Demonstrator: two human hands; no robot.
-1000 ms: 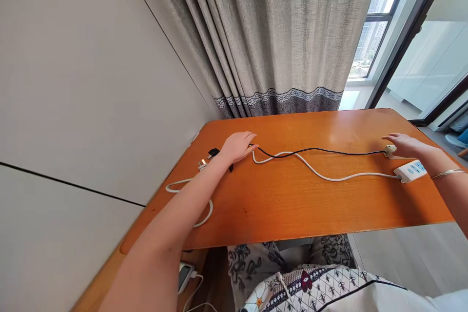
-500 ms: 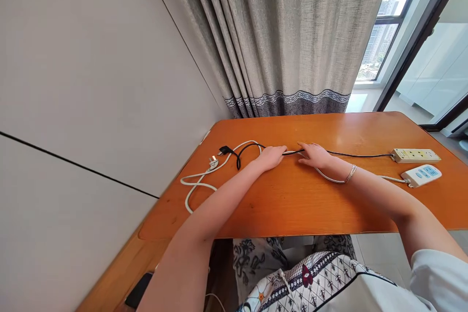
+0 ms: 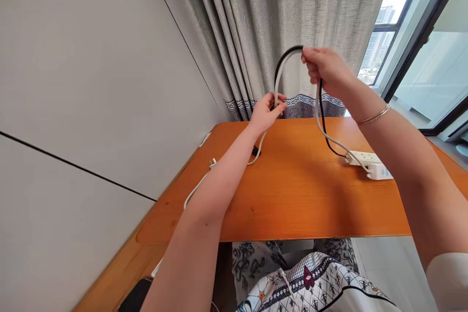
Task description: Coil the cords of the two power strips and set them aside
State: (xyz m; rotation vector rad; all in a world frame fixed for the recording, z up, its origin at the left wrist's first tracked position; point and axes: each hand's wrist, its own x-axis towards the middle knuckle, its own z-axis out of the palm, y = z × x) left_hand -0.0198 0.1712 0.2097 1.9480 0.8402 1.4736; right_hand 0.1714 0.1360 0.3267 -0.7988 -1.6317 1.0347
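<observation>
Raised above the table, my right hand is closed around a black power cord and a white power cord. The two cords arch from it down to my left hand, whose thumb and fingers curl loosely round them just over the far side of the table. From my right fist, both cords hang to a cream power strip and a white power strip lying side by side, partly behind my right forearm. A white plug lies at the left; a black plug shows beside my left forearm.
The orange-brown wooden table stands against a pale panelled wall at the left. A grey curtain hangs behind it, and a window is at the right. A dark object sits low at the left.
My right hand has lifted from the table, raising both cords in an arch. My left hand has moved up and away along them. Both power strips have slid left, closer together.
</observation>
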